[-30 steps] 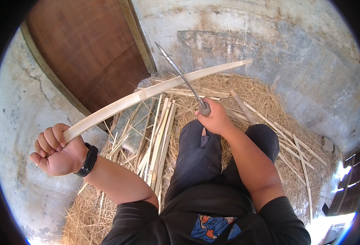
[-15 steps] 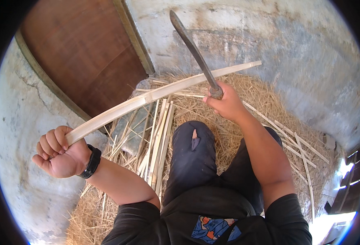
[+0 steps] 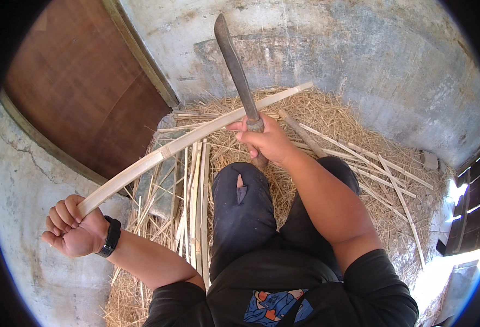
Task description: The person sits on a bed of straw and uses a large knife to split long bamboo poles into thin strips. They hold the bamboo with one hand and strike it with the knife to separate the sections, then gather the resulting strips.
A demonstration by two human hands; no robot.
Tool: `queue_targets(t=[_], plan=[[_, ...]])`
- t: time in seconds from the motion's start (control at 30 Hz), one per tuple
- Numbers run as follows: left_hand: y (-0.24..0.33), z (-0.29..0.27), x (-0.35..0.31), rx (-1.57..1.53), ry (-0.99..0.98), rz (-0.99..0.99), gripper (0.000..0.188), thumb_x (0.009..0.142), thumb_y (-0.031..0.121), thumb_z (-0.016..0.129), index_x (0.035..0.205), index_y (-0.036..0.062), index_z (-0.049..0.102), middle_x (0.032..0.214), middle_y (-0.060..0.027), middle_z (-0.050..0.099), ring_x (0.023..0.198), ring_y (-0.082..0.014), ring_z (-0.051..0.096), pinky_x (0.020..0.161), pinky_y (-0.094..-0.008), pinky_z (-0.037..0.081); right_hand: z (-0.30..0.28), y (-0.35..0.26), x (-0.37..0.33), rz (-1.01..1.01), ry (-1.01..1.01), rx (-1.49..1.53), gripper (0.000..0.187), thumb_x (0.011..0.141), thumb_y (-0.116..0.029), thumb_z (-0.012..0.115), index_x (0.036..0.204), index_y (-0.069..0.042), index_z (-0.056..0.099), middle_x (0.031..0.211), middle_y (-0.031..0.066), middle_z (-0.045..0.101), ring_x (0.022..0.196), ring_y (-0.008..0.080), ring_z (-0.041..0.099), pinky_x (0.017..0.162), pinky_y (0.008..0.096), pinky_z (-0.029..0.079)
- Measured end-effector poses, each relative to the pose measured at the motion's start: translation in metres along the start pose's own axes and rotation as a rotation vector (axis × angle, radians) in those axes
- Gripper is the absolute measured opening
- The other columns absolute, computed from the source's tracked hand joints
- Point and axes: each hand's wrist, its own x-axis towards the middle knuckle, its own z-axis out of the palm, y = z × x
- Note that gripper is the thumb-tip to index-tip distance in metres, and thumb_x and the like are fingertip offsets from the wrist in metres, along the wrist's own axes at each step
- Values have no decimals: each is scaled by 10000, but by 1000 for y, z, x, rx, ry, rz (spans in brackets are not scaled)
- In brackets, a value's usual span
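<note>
My left hand [image 3: 76,226], with a black band on its wrist, is closed round the near end of a long, pale bamboo strip [image 3: 196,135]. The strip slants up and away to the right, its far end in the air over the straw. My right hand [image 3: 270,143] is wrapped round the handle of a machete [image 3: 234,65], whose dark blade points up and away. Just above the handle, the blade crosses in front of the strip. Whether its edge touches the strip, I cannot tell.
Straw and shavings [image 3: 327,117] cover the floor. Several split strips [image 3: 199,201] lie left of my knee, more [image 3: 398,191] at the right. A round stick [image 3: 302,132] lies past my right hand. A stained wall [image 3: 359,60] and a brown door [image 3: 76,92] stand ahead.
My right hand has drawn the machete left and nearer to me, and the blade stands more upright. My left hand with the strip sits slightly lower. The round stick has come into sight.
</note>
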Motion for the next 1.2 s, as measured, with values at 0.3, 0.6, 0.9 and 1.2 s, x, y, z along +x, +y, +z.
queue_targets(t=[0.3, 0.6, 0.9, 1.2], plan=[[9, -20, -9, 22, 79, 13, 419, 975, 299, 556, 617, 170, 382, 549, 45, 332, 490, -102, 314, 488, -264, 279, 8, 8, 6, 50, 43, 106, 154, 870, -56, 681, 974, -65, 567, 1035, 150, 686, 502, 93, 522, 474, 270, 448], [13, -39, -28, 43, 168, -34, 316, 961, 306, 633, 727, 128, 516, 659, 9, 444, 661, -145, 435, 639, -305, 375, 8, 14, 10, 58, 67, 221, 174, 856, -61, 695, 988, -49, 582, 854, 77, 632, 493, 118, 535, 448, 284, 454], [15, -81, -57, 289, 176, -171, 384, 1014, 481, 546, 1068, 108, 624, 1032, -56, 657, 1103, -295, 595, 940, -490, 502, 4, 12, 10, 54, 123, 237, 172, 876, -70, 675, 1014, -62, 572, 934, 116, 640, 522, 119, 522, 486, 301, 457], [29, -124, -106, 592, 475, -403, 579, 992, 562, 535, 1318, 85, 501, 1123, -45, 648, 1052, -217, 626, 948, -416, 506, 2, 12, 9, 41, 173, 155, 152, 889, -88, 690, 1001, -62, 590, 866, 61, 585, 533, 111, 510, 492, 286, 441]])
